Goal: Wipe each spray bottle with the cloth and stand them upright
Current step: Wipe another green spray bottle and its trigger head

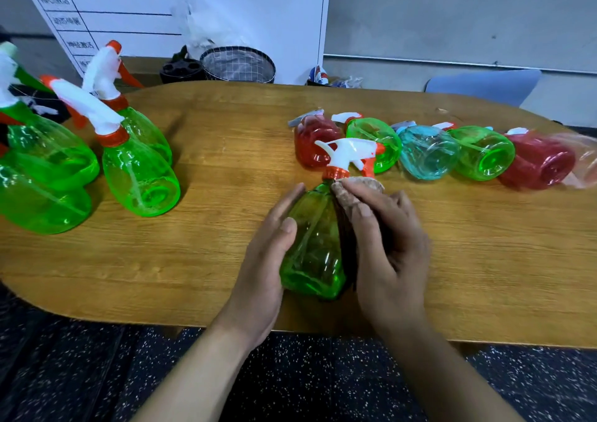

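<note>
**Green bottle braced for wiping at centre frame**

At the left of the frame, upright green bottles [139, 176] stand grouped, apparently the finished ones, parked away from the work. At centre, the left hand [268, 253] lies with fairly straight fingers against the side of the green spray bottle [313, 244], likely steadying it. The right hand [387, 244] curls round the brown cloth [349, 192] and presses it onto the bottle's other side, near the orange collar. To the upper right, a row of lying bottles [426, 152] in red, green and blue waits on the wooden table [210, 260], just behind the trigger, crowding that side.
</note>
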Demonstrator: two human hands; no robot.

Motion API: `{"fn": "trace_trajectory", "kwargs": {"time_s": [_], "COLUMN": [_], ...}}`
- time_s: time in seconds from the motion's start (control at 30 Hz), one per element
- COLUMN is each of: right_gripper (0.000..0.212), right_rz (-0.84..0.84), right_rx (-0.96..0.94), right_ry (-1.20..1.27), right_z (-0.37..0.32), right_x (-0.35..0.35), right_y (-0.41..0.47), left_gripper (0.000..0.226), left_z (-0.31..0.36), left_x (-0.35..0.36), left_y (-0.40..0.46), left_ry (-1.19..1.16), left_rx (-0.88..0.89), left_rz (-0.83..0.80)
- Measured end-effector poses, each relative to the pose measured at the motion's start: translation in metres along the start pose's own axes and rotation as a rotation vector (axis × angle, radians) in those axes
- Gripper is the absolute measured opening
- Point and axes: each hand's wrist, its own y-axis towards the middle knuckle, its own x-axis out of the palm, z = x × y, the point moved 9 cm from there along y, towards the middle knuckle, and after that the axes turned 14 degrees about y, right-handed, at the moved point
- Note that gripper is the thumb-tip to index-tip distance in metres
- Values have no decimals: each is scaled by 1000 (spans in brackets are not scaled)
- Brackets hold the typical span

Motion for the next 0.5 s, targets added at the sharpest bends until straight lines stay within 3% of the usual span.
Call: {"fn": "trace_trajectory", "kwargs": {"time_s": [0.1, 0.33, 0.4, 0.5], "right_gripper": [28, 25, 25, 25], "right_rz": [-27, -397, -381, -187], "right_rx": [53, -271, -290, -186], "right_ry": [-1, -193, -176, -70], "right_z": [11, -23, -25, -22], "right_x": [7, 43, 40, 19], "right_y": [0, -40, -38, -20], "left_gripper": [49, 50, 52, 50], "left_z": [-2, 2, 2, 0], "left_x": [-1, -7, -6, -3], "left_y": [0, 3, 2, 3], "left_ry": [4, -145, -156, -112], "left_rx": [-4, -23, -32, -37], "left_rz": [-4, 24, 20, 29]}}
